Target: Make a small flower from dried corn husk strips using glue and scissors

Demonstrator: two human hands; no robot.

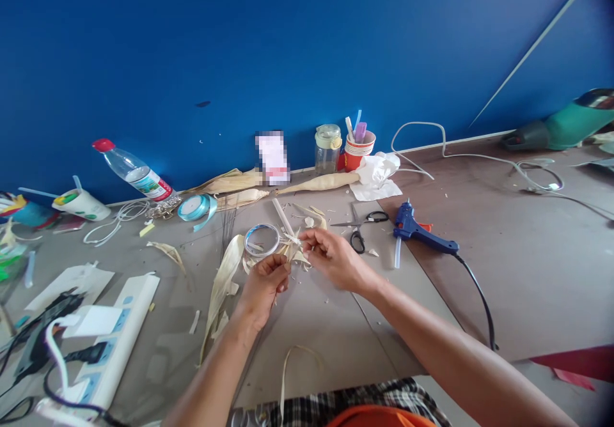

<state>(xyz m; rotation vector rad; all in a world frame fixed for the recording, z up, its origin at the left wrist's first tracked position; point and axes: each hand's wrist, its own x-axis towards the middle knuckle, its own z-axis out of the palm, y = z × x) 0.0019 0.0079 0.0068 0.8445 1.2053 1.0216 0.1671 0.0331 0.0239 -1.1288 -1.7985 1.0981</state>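
Observation:
My left hand (265,281) and my right hand (330,256) meet over the grey table, both pinched on a small bundle of pale dried husk strips (295,249). The left fingers are curled under it, and the right thumb and fingers close on its upper end. Just behind the bundle lies a clear tape roll (261,240) and a white glue stick (283,217). A long husk leaf (221,286) lies beside my left wrist. Husk scraps litter the table around the hands.
Scissors (359,225) and a blue glue gun (422,232) with its cord lie to the right. A power strip (112,337) sits at the left front. Along the blue wall stand a water bottle (137,174), a jar (327,147), a paper cup (359,149) and a blue ribbon roll (196,207).

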